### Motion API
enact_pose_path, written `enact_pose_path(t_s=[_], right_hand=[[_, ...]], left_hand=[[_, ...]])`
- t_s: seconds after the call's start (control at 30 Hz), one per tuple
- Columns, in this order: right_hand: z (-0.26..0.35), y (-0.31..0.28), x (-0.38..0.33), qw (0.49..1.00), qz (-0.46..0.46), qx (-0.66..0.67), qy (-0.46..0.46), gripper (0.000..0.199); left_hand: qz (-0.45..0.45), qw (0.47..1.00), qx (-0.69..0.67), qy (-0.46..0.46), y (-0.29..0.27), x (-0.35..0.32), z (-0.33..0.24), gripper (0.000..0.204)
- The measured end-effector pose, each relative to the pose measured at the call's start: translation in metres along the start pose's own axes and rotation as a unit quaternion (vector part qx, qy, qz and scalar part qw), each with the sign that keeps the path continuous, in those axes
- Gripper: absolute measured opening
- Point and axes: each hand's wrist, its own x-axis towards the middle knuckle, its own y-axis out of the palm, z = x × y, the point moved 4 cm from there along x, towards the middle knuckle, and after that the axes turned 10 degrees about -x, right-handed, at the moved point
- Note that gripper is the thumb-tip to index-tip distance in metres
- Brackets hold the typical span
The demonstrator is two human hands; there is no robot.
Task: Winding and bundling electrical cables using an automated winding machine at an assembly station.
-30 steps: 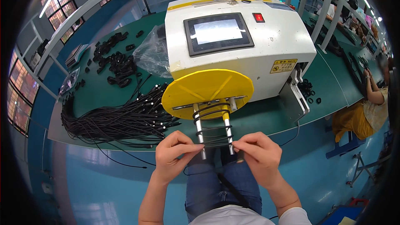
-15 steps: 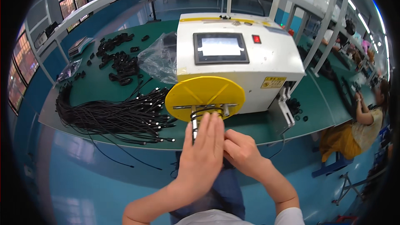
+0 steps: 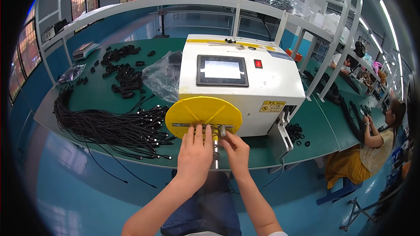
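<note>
A yellow disc (image 3: 203, 108) stands upright on the front of a white machine (image 3: 258, 85). From its middle a metal shaft (image 3: 216, 162) points toward me, with a short peg (image 3: 222, 130) beside it. My left hand (image 3: 194, 159) lies left of the shaft, fingers stretched up against the disc's slotted bar, its thumb hidden. To the right of the shaft, my right hand (image 3: 237, 153) is closed, thumb and fingertips drawn together just below the peg. A little black cable (image 3: 215, 133) shows between the hands; most of its coil is covered by my fingers.
On the green table (image 3: 168, 43) lie a bundle of black cables (image 3: 109, 120), a pile of black parts (image 3: 124, 72) and a clear plastic bag (image 3: 164, 72). Black rings (image 3: 295, 133) lie right of the machine. A person (image 3: 376, 144) sits working at the far right.
My view has tilted up and the machine sits lower. The left hand has shifted left of the shaft; the right hand has come up beside the peg. The cable loops are now mostly covered.
</note>
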Motion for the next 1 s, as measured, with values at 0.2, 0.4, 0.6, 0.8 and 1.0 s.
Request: enact_pose_path(t_s=[0.2,0.4,0.6,0.8,1.0], right_hand=[[0.008,0.021,-0.005,0.940,0.039,0.283,0.187,0.028],[0.011,0.027,-0.009,0.895,0.032,0.374,0.241,0.020],[0.001,0.029,-0.012,0.919,0.039,0.338,0.201,0.012],[-0.008,0.035,-0.014,0.916,-0.001,0.353,0.190,0.010],[-0.003,0.037,-0.015,0.900,-0.011,0.379,0.216,0.011]], left_hand=[[0.015,0.997,-0.065,-0.025,0.008,-0.001,0.010,0.081],[0.014,0.996,-0.090,-0.010,0.005,0.002,0.009,0.078],[-0.002,0.992,-0.125,-0.014,-0.001,0.002,0.010,0.070],[0.014,0.990,-0.142,-0.016,0.000,0.005,0.011,0.067],[0.027,0.994,-0.105,-0.006,-0.003,0.010,0.009,0.061]])
